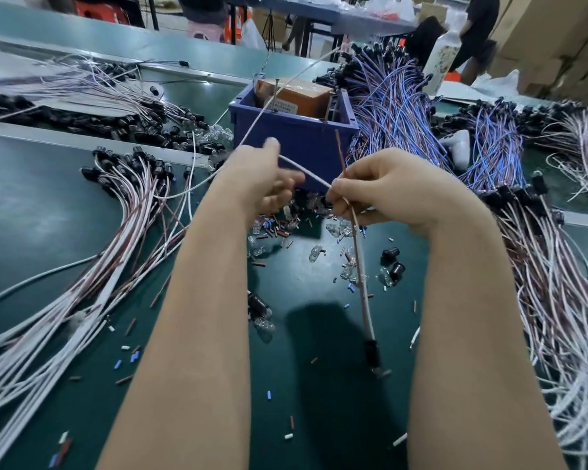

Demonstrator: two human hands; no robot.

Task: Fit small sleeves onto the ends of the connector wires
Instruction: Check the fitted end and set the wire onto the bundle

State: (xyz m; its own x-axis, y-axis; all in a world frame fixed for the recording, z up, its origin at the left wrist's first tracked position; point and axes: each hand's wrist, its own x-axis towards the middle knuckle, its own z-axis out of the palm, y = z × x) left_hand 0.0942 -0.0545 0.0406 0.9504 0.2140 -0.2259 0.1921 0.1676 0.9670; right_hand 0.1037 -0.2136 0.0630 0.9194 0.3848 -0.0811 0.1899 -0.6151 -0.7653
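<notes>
My right hand (381, 188) pinches a connector wire (362, 276) of paired white and brown strands. The wire hangs down to a black socket (371, 352) just above the green mat. Its brown strand (340, 149) sticks up from my fingers. Its white strand (306, 171) runs left to my left hand (265, 178), which grips it between thumb and fingers. A longer white strand (279, 89) rises from there toward the back. Small blue, brown and white sleeves (272, 228) lie scattered on the mat under my hands. Whether a sleeve sits on either strand end is too small to tell.
A blue bin (296, 137) with an orange box stands just behind my hands. Bundles of white-brown wires (123, 232) lie at left, and blue-brown bundles (398, 106) and more white ones lie at right. Clear bulbs (316, 254) and black caps (391, 262) litter the mat. People stand far back.
</notes>
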